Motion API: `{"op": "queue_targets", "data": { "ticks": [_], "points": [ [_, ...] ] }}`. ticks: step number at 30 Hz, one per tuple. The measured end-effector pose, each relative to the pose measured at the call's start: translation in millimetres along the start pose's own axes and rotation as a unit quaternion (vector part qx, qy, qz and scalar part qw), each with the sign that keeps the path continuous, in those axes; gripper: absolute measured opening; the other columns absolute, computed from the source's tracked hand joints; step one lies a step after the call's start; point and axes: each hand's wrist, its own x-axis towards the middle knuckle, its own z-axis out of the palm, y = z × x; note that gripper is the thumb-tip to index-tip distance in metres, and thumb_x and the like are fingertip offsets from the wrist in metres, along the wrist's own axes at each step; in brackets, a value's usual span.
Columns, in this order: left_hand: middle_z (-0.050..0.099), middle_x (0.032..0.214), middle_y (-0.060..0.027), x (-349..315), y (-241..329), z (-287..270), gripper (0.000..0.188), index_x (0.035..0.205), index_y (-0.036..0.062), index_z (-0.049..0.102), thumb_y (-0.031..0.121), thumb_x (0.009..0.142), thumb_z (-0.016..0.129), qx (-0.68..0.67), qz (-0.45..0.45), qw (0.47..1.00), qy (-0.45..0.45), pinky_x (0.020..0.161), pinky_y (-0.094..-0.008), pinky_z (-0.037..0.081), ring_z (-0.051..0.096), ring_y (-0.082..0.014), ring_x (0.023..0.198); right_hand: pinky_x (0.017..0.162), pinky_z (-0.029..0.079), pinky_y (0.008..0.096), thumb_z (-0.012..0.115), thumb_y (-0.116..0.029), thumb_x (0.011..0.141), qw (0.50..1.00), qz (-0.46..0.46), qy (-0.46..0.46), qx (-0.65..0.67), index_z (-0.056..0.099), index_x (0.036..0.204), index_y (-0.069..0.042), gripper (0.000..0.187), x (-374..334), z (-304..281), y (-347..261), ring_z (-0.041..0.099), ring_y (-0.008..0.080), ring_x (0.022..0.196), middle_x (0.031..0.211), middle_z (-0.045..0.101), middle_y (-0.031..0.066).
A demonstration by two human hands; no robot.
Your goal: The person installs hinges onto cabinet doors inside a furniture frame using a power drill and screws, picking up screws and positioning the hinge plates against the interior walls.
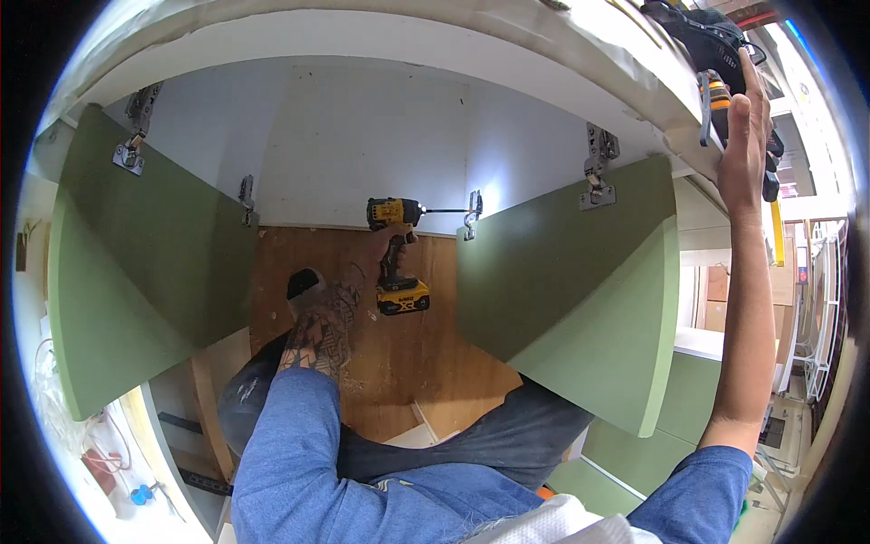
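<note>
My left hand (403,252), at the end of a tattooed forearm, is closed round the grip of a yellow and black cordless impact driver (392,215). The driver's long bit points right and its tip meets the lower hinge (473,215) of the right green door (580,281); whether it sits in a screw is too small to tell. Up at the worktop's edge (671,127), my right hand (745,150) is raised with fingers stretched out, seen edge-on. Beside it lies a black and orange tool (717,100), apparently not gripped.
The left green door (149,263) stands open on metal hinges (130,156). Between the doors are the cabinet's white back (362,136) and a brown wooden board (299,249). My dark-trousered legs (480,431) are folded below. White wire racks (823,317) stand far right.
</note>
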Motion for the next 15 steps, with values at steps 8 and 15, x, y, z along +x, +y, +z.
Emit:
{"op": "queue_targets", "data": {
  "ticks": [8,15],
  "points": [
    [0.062,0.066,0.0019,5.7,11.1,65.8,0.021,0.091,0.0117,0.071,0.033,0.095,0.072,0.008,0.005,1.0,0.012,0.05,-0.0285,0.051,0.057,-0.01,0.051,0.124,0.027,0.0452,0.035,-0.046,0.11,0.999,-0.035,-0.006,-0.041,0.045,0.155,-0.005,0.062,2.2,-40.3,22.1,0.039,0.0348,0.147,0.158,0.044,0.0184],
    [0.057,0.065,0.0021,7.2,6.4,13.7,0.021,0.089,0.0147,0.064,0.033,0.095,0.071,0.028,-0.03,0.998,-0.037,0.05,-0.0278,0.049,0.056,-0.0098,0.052,0.125,0.02,0.0564,0.039,-0.079,0.098,0.997,0.078,-0.016,-0.02,0.032,0.161,-0.005,0.098,1.7,-10.7,-38.7,0.026,0.049,0.151,0.16,0.031,0.0327]
  ]
}}
